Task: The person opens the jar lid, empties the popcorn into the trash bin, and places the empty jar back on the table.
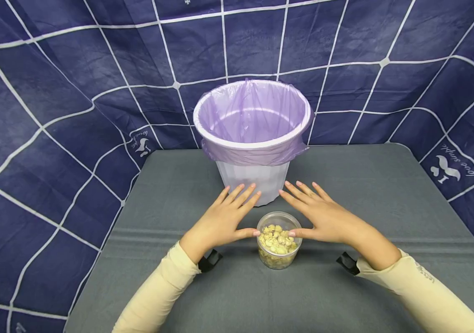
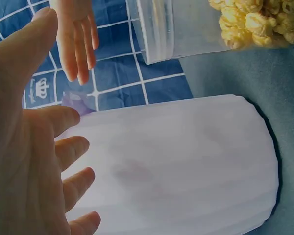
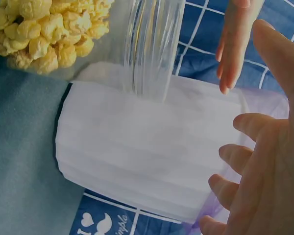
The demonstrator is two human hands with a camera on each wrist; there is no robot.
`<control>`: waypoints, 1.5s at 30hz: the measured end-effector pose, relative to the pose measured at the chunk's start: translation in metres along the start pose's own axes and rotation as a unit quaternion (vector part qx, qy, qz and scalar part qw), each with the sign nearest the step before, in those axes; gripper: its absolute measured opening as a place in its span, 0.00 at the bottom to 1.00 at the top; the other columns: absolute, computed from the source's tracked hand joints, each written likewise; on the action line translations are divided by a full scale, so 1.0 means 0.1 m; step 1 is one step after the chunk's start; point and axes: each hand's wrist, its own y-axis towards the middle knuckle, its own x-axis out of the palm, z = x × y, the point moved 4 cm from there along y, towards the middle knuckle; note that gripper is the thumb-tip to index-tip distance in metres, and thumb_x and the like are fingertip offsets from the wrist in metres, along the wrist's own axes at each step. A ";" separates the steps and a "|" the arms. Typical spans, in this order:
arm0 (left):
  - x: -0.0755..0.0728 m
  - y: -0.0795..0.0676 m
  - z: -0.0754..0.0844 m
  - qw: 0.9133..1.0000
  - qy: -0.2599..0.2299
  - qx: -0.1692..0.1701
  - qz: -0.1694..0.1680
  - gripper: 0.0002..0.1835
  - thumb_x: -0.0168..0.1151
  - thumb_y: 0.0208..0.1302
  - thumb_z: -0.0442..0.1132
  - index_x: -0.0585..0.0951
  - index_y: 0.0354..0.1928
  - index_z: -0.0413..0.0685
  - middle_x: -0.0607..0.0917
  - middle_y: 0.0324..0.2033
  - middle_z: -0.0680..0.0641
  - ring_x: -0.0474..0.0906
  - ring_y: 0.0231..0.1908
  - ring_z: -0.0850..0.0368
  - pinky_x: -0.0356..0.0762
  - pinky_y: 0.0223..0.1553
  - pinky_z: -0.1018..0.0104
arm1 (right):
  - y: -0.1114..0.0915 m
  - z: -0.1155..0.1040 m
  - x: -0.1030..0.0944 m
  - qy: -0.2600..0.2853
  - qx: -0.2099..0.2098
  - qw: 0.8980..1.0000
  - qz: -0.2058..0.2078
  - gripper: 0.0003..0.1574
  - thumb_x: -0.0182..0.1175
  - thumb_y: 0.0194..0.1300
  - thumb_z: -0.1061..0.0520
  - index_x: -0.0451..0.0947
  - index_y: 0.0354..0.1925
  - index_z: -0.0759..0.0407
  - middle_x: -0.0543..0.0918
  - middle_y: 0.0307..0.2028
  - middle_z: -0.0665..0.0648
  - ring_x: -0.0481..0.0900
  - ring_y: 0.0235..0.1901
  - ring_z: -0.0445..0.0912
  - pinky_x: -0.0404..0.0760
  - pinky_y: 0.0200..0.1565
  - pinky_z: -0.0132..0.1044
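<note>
A clear round plastic tub (image 1: 277,262) partly filled with yellow popcorn (image 1: 276,238) stands on the table in front of a bin. My left hand (image 1: 224,219) hovers at the tub's left, fingers spread and thumb pointing at its rim. Mirroring it on the right, my right hand (image 1: 324,217) has its fingers straight and spread, thumb over the right rim in the head view. Neither hand holds anything. Both wrist views show the popcorn (image 2: 259,24) through the tub's side wall (image 3: 112,63), with the bin's white body (image 3: 137,142) beyond.
The white bin (image 1: 253,178) stands behind the tub, lined with a purple bag (image 1: 245,122) folded over its rim. Grey cloth covers the table (image 1: 170,185). A blue curtain (image 1: 95,60) with white lines hangs at the back and both sides.
</note>
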 end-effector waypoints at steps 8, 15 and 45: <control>0.08 -0.02 -0.03 0.999 -0.035 -0.012 0.005 0.49 0.44 0.52 0.72 0.49 0.69 0.51 0.48 0.68 0.48 0.44 0.66 0.48 0.39 0.63 0.50 | 0.01 -0.04 0.08 0.013 -0.003 1.000 -0.002 0.55 0.55 0.53 0.31 0.45 0.69 0.49 0.44 0.69 0.53 0.41 0.66 0.50 0.37 0.62 0.52; 0.17 -0.03 -0.05 0.998 -0.061 -0.020 0.013 0.53 0.48 0.48 0.73 0.47 0.69 0.50 0.49 0.68 0.47 0.44 0.66 0.49 0.41 0.62 0.49 | 0.02 -0.08 0.16 0.011 -0.022 1.000 0.011 0.56 0.54 0.51 0.28 0.47 0.69 0.51 0.46 0.68 0.56 0.45 0.66 0.53 0.42 0.61 0.54; 0.89 -0.14 0.14 0.944 -0.324 -0.068 -0.004 0.65 0.67 0.36 0.66 0.39 0.69 0.48 0.50 0.67 0.44 0.46 0.65 0.52 0.54 0.60 0.53 | 0.04 -0.20 0.37 0.059 -0.032 0.998 -0.011 0.68 0.59 0.38 0.23 0.49 0.68 0.56 0.54 0.65 0.62 0.54 0.62 0.57 0.55 0.59 0.53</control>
